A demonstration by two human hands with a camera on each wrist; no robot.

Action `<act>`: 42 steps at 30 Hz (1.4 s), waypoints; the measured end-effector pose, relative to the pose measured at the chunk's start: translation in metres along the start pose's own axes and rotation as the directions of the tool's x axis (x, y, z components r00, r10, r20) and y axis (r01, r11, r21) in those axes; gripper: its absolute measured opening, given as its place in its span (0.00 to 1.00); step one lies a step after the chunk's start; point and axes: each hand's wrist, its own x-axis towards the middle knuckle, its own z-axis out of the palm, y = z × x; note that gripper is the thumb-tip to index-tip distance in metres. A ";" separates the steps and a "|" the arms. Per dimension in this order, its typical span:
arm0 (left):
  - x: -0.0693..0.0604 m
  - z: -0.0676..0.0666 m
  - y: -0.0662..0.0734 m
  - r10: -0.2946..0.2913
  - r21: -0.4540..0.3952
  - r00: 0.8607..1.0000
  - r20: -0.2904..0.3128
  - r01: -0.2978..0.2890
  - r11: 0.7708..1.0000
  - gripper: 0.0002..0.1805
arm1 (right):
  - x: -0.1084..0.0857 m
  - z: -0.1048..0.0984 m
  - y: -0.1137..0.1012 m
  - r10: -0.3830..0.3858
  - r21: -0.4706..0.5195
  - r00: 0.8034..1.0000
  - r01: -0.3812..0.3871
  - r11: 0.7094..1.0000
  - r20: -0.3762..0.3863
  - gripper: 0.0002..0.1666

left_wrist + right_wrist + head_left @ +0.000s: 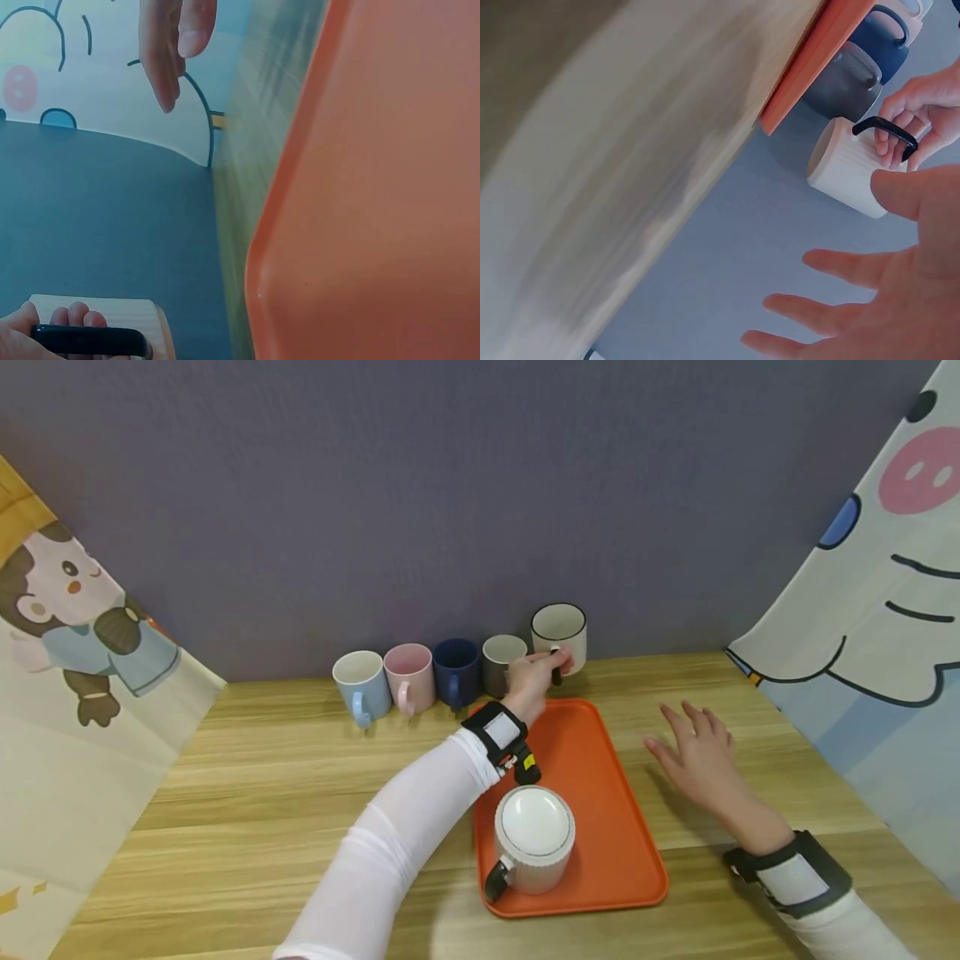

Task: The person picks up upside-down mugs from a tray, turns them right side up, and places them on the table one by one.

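My left hand (534, 678) grips the black handle (90, 340) of a white ribbed mug (847, 169) with a dark rim. That mug is upright and raised above the table, near the back wall. My right hand (697, 760) hovers right of the orange tray (600, 827), fingers spread and holding nothing. A similar white mug (535, 835) with a black handle stands upside down on the front part of the tray. Behind my left hand is a grey mug (501, 664), partly hidden in the head view.
To the left of the grey mug, a dark blue mug (456, 672), a pink mug (409, 677) and a light blue mug (362, 685) stand upright in a row along the grey wall (450, 510). Cartoon-printed sheets hang at both sides of the wooden table (247, 827).
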 end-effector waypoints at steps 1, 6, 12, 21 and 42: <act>0.001 0.001 0.000 -0.001 -0.007 1.000 -0.002 0.001 1.000 0.09 | -0.001 -0.001 0.001 0.001 -0.002 1.000 -0.001 1.000 0.003 0.34; 0.005 0.006 -0.004 -0.004 -0.026 1.000 -0.028 0.003 1.000 0.08 | -0.006 -0.005 0.004 0.008 -0.013 1.000 -0.008 1.000 0.027 0.33; 0.008 0.007 -0.008 0.002 -0.019 0.999 -0.053 -0.003 1.000 0.09 | -0.012 -0.008 0.009 0.023 -0.035 0.998 -0.021 0.999 0.055 0.33; 0.009 0.008 -0.014 0.023 0.006 0.996 -0.085 -0.023 1.000 0.09 | -0.017 -0.012 0.015 0.050 -0.041 0.997 -0.047 0.998 0.065 0.35; 0.020 0.007 -0.031 0.009 -0.009 0.984 -0.179 -0.011 1.000 0.08 | -0.028 -0.017 0.034 0.107 -0.113 0.983 -0.090 0.989 0.146 0.38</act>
